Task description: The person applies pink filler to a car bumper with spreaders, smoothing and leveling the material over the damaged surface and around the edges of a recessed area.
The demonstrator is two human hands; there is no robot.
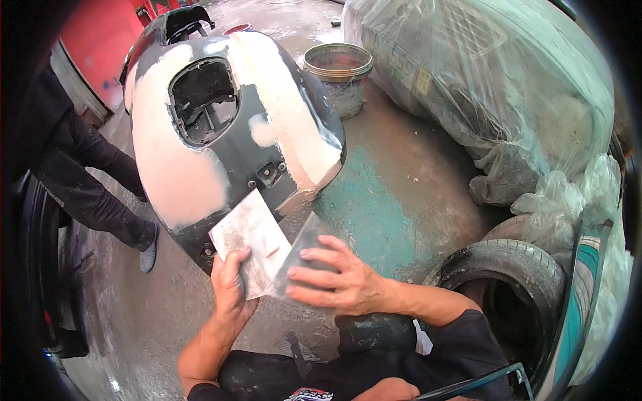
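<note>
My left hand [231,284] grips a whitish, smeared flat board [251,234] by its lower edge, thumb on top. A small pinkish dab [272,252] shows on the board. In my right hand [338,277] is a grey flat spreader [304,240], its lower edge against or very near the board; the fingers lie across its face. Just beyond both hands stands a dark car bumper [251,154] with broad patches of beige filler [177,184] and a large oval opening. The board overlaps the bumper's near end in view, and I cannot tell whether they touch.
A dirty bucket [344,87] stands right of the bumper. Plastic sheeting covers a car [488,73] at the right, with tyres [501,267] below it. Another person's legs [93,174] are close on the left. The concrete floor has a worn green patch [374,207].
</note>
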